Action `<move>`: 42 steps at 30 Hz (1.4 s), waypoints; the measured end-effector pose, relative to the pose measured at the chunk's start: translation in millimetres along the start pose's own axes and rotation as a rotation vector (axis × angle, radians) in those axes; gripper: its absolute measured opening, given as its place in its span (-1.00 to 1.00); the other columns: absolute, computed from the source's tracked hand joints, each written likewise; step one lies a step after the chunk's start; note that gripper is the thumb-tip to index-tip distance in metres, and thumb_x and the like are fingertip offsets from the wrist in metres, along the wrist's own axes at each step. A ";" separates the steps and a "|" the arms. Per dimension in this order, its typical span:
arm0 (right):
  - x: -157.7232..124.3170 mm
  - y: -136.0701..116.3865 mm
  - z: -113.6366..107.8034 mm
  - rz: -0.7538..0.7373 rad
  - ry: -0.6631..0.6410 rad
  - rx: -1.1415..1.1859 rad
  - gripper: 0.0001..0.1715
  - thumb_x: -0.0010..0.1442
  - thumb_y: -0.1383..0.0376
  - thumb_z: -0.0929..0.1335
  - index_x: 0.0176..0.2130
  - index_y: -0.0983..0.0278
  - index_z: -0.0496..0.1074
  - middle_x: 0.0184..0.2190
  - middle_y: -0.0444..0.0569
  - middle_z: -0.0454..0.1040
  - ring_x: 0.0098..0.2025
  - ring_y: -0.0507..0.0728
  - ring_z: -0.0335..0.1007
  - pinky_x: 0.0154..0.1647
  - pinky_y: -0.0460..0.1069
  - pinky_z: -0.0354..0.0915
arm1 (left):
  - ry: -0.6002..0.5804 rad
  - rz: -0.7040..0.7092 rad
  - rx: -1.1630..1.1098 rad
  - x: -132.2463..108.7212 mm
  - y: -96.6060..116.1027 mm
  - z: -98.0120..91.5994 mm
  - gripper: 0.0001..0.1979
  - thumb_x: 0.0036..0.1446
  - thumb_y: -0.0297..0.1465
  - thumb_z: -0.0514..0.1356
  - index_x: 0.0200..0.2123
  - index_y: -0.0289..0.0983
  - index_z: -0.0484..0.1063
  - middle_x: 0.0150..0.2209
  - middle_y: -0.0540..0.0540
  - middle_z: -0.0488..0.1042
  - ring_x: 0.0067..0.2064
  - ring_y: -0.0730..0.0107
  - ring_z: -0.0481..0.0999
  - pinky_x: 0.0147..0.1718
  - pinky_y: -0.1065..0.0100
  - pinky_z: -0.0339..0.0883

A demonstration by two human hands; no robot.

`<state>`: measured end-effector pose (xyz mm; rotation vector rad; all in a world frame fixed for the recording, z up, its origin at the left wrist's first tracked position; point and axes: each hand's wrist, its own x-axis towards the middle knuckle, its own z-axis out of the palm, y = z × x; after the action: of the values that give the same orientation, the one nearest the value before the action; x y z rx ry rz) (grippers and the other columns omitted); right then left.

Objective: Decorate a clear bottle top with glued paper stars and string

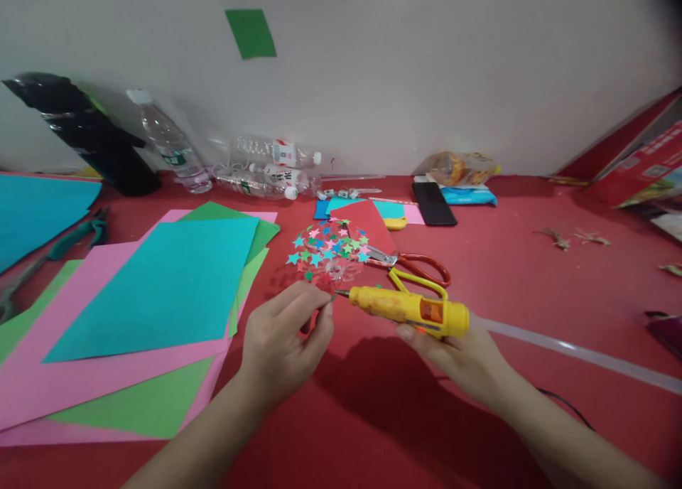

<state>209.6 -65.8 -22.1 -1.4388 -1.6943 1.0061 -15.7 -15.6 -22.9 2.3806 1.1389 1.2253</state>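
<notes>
My right hand is wrapped round a yellow hot glue gun, whose metal nozzle points left. Thumb and forefinger of my left hand pinch a small green paper piece, seen nearly edge-on right by the nozzle tip; whether they touch I cannot tell. Just beyond stands a clear plastic piece covered with many coloured paper stars. Behind the glue gun lie scissors with one red and one yellow handle, blades toward the stars.
Sheets of coloured paper cover the left side, with green-handled pliers beyond. Along the wall are a black bottle, several plastic bottles, a phone and a blue packet. A clear strip runs across the right.
</notes>
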 end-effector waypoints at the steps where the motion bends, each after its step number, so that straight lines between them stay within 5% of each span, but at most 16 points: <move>1: 0.9 -1.6 -0.3 0.053 -0.033 0.022 -0.81 0.15 0.16 0.34 -0.30 0.22 0.47 -0.41 -0.08 0.51 -0.39 0.11 0.42 -0.39 -0.03 0.37 | 0.009 -0.057 -0.030 1.3 -0.3 -2.1 -0.86 0.14 -0.53 0.11 -0.43 -0.23 0.36 -0.52 0.05 0.38 -0.50 0.51 0.31 -0.48 0.43 0.18; 5: 4.9 -3.3 4.2 0.256 -0.199 0.059 -0.91 0.01 0.32 0.34 -0.37 0.25 0.39 -0.55 -0.18 0.36 -0.55 0.00 0.24 -0.56 -0.13 0.19 | 0.067 -0.395 -0.294 6.6 -6.9 -8.6 -0.89 0.15 -0.44 0.13 -0.44 -0.21 0.38 -0.50 0.06 0.43 -0.56 0.53 0.29 -0.55 0.43 0.17; 8: 6.5 5.0 10.1 0.315 -0.255 -0.012 -0.88 0.09 0.26 0.31 -0.34 0.27 0.37 -0.56 -0.18 0.34 -0.57 -0.02 0.20 -0.59 -0.14 0.10 | 0.052 -0.584 -0.518 7.4 -12.0 -9.0 -0.90 0.15 -0.40 0.15 -0.43 -0.21 0.39 -0.51 0.06 0.45 -0.60 0.56 0.29 -0.63 0.45 0.12; 14: 3.6 19.2 7.1 0.101 -0.297 -0.603 -0.39 0.29 -0.04 0.20 -0.60 0.28 0.33 -0.64 -0.06 0.40 -0.63 0.01 0.16 -0.58 -0.04 -0.08 | -0.104 -0.707 -0.784 1.4 -8.6 -0.1 -0.93 0.10 -0.39 0.21 -0.43 -0.23 0.41 -0.57 0.07 0.43 -0.66 0.62 0.22 -0.70 0.49 -0.01; 18: 5.5 12.7 2.9 0.014 -0.339 -0.784 -0.42 0.29 -0.01 0.23 -0.60 0.26 0.36 -0.65 -0.07 0.39 -0.64 0.02 0.17 -0.57 -0.04 -0.12 | -0.167 -0.816 -0.906 1.2 -3.1 2.3 -0.93 0.04 -0.38 0.22 -0.44 -0.25 0.43 -0.63 0.10 0.36 -0.67 0.66 0.16 -0.71 0.53 -0.08; 21: 10.0 -1.5 0.9 -0.065 -0.215 -0.878 -0.52 0.25 0.05 0.30 -0.59 0.25 0.32 -0.66 -0.09 0.34 -0.65 0.03 0.15 -0.58 -0.04 -0.17 | -0.199 -0.895 -0.977 3.3 -0.2 2.4 -0.92 -0.01 -0.37 0.25 -0.45 -0.26 0.43 -0.65 0.11 0.34 -0.68 0.68 0.15 -0.71 0.54 -0.09; 25: 18.3 -25.6 -0.2 -0.418 0.036 -0.744 -0.76 0.28 0.27 0.28 -0.44 0.25 0.32 -0.56 -0.13 0.38 -0.57 0.02 0.20 -0.53 -0.07 -0.01 | -0.277 -0.972 -1.069 4.7 2.6 2.8 -0.90 -0.04 -0.36 0.24 -0.46 -0.26 0.40 -0.68 0.10 0.33 -0.70 0.67 0.11 -0.72 0.53 -0.16; 30: 33.8 -34.4 6.8 -0.690 0.023 -0.558 -0.85 0.32 0.35 0.24 -0.28 0.26 0.36 -0.41 -0.08 0.47 -0.39 0.04 0.33 -0.35 -0.08 0.20 | -0.397 -1.023 -1.152 3.1 4.2 3.0 -0.89 -0.03 -0.36 0.19 -0.51 -0.26 0.33 -0.69 0.09 0.26 -0.68 0.63 0.08 -0.70 0.47 -0.21; 42: 46.8 -22.5 14.6 -0.654 -0.049 -0.243 -0.94 0.29 0.35 0.32 -0.26 0.27 0.40 -0.35 -0.11 0.49 -0.29 0.00 0.37 -0.23 -0.11 0.27 | -0.476 -1.082 -1.336 4.6 4.0 3.7 -0.90 0.00 -0.40 0.10 -0.53 -0.26 0.28 -0.66 0.08 0.19 -0.67 0.64 0.01 -0.71 0.48 -0.20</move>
<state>179.5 -23.4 -8.0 -0.8812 -2.1709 0.4870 -9.1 -14.4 -20.4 0.7361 0.7649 0.5656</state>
